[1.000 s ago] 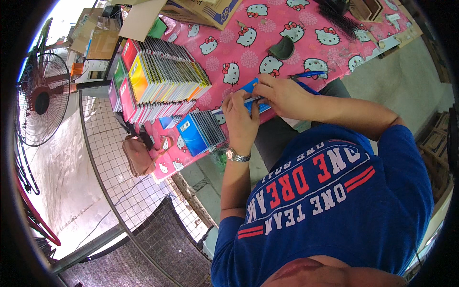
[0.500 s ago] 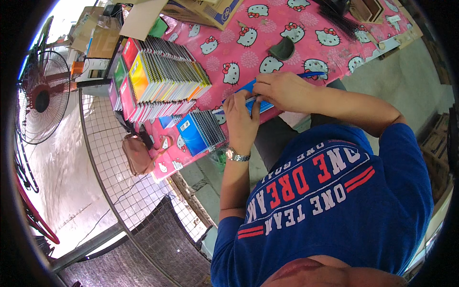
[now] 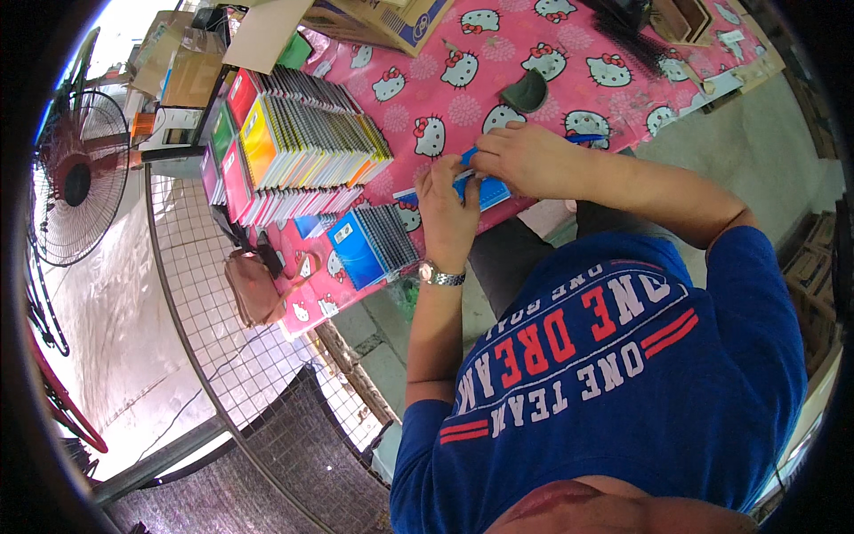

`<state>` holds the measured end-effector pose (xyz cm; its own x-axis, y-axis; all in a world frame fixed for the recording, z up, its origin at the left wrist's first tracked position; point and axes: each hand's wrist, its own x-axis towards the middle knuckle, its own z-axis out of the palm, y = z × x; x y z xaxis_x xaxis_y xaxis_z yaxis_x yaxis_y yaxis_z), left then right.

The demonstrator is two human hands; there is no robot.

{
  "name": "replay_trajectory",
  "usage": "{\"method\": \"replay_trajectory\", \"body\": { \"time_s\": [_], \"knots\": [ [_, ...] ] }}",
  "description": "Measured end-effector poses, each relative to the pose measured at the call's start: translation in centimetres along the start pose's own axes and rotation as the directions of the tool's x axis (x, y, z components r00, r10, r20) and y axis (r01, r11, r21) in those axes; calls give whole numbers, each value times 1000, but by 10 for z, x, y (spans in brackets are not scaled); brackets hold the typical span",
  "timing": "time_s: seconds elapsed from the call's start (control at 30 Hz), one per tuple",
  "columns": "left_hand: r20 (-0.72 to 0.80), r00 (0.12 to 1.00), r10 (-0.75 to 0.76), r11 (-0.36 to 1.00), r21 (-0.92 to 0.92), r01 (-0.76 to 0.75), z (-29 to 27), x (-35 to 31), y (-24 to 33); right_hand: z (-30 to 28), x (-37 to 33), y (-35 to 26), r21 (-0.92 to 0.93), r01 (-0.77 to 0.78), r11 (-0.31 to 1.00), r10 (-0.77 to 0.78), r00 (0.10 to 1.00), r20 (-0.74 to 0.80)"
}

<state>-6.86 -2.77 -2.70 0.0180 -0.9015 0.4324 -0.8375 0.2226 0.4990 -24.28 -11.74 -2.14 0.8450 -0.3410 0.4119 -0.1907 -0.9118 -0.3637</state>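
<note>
A small blue notebook point(image 3: 487, 190) lies near the front edge of a table with a pink cartoon-cat cloth point(image 3: 463, 98). My left hand point(image 3: 447, 209), with a wristwatch on the wrist, presses down on the notebook's left part. My right hand point(image 3: 525, 158) grips its upper edge, fingers curled over it. A blue pen-like thing point(image 3: 585, 139) pokes out beyond my right hand. Both hands meet over the notebook and hide most of its cover.
Fanned stacks of colourful spiral notebooks point(image 3: 302, 151) fill the table's left side, a blue-covered stack point(image 3: 374, 245) nearer me. A dark green cap-like thing point(image 3: 525, 92) and cardboard boxes point(image 3: 374, 18) lie farther back. A brown bag point(image 3: 253, 285), wire grid and standing fan point(image 3: 76, 178) are left.
My right hand has slid slightly left along the notebook's upper edge; my left hand stays pressed on it. The rest is unchanged.
</note>
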Motion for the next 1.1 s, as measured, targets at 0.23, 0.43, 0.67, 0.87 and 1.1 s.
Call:
{"method": "replay_trajectory", "body": {
  "time_s": [0.23, 0.43, 0.67, 0.87, 1.1],
  "knots": [
    [85, 996, 35, 996, 79, -42, -8, 2, 8, -12, -6, 3, 317, -196, 928, 205, 979, 6],
    [141, 988, 65, 992, 97, -79, -14, 1, 9, -28, 6, -9, 303, -541, 785, 418, 823, 386],
    [199, 979, 34, 996, 72, -49, -14, 0, 12, -24, 6, -7, 344, -383, 857, 316, 919, 235],
    [176, 984, -33, 999, 29, 28, -13, -3, 10, -16, -2, -17, 236, -212, 948, 217, 976, 4],
    [66, 996, 63, 975, 209, -76, -12, -8, 0, 0, 4, -16, 198, -160, 967, 177, 981, -75]
  ]
}}
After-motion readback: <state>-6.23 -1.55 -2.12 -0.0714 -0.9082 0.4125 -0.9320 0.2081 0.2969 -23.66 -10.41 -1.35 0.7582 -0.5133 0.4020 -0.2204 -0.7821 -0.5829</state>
